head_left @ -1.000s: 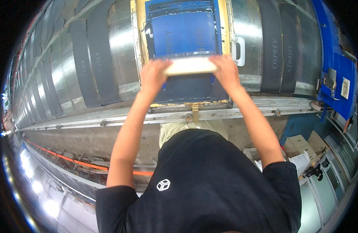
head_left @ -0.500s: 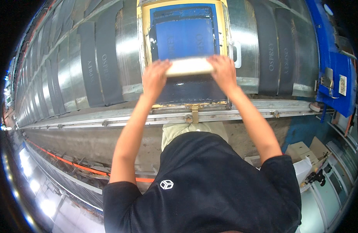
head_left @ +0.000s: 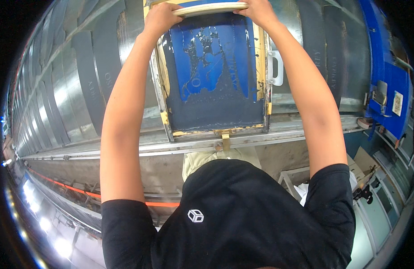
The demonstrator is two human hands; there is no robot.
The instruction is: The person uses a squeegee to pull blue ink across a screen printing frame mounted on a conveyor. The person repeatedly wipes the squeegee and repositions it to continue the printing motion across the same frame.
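Observation:
Both arms reach far forward over a screen printing frame (head_left: pixel 163 101) that rests on the long metal table. My left hand (head_left: pixel 162 19) grips the left end of a pale squeegee (head_left: pixel 207 8), and my right hand (head_left: pixel 259 12) grips its right end. The squeegee lies crosswise near the frame's far end. Below it the blue mesh (head_left: pixel 218 74) carries dark ink, streaked and patchy in the middle, with a thick dark band (head_left: pixel 216 117) along the near end. The squeegee's lower edge is hidden from view.
A white handle (head_left: pixel 275 68) sticks out on the frame's right. Dark fabric pieces (head_left: pixel 92 76) lie in rows on the table to both sides. A metal rail (head_left: pixel 305 134) runs along the near edge. A blue machine part (head_left: pixel 388 89) stands at the right, with cardboard boxes (head_left: pixel 363 161) below it.
My hands have pushed the squeegee away from me, from the middle of the frame to its far end. More of the mesh now shows, with uneven ink on it.

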